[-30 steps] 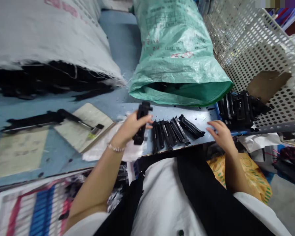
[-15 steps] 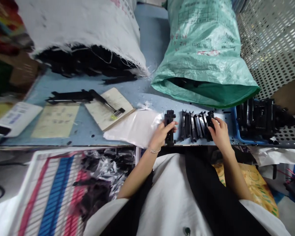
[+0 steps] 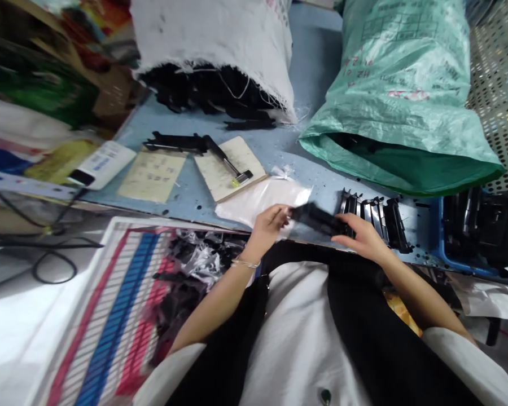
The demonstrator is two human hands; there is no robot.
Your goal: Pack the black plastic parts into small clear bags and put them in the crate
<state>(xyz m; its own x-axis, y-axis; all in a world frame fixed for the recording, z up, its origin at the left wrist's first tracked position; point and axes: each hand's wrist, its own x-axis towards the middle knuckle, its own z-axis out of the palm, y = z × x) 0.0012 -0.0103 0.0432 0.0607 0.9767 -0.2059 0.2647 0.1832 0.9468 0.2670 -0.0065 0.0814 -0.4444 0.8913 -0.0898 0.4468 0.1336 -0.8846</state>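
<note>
A black plastic part (image 3: 315, 219), blurred by motion, lies tilted between my two hands above the table's front edge. The fingers of my left hand (image 3: 267, 228) are pinched at its left end. At the other end, my right hand (image 3: 362, 238) grips it between thumb and fingers. Just behind my right hand stands a row of several similar black parts (image 3: 395, 225), partly covered by that hand. Under and behind my left hand is a flat white plastic bag (image 3: 248, 203).
A green woven sack (image 3: 398, 129) and a white sack (image 3: 211, 39) of black parts lie behind. A blue bin (image 3: 441, 237) of parts stands right. A notebook (image 3: 224, 175) bears a black tool-like piece. Below left is a striped crate (image 3: 110, 316) with bagged parts.
The part in my left hand has turned from upright to nearly sideways. My right hand has left the row's right end and moved left onto the part. The view has shifted left.
</note>
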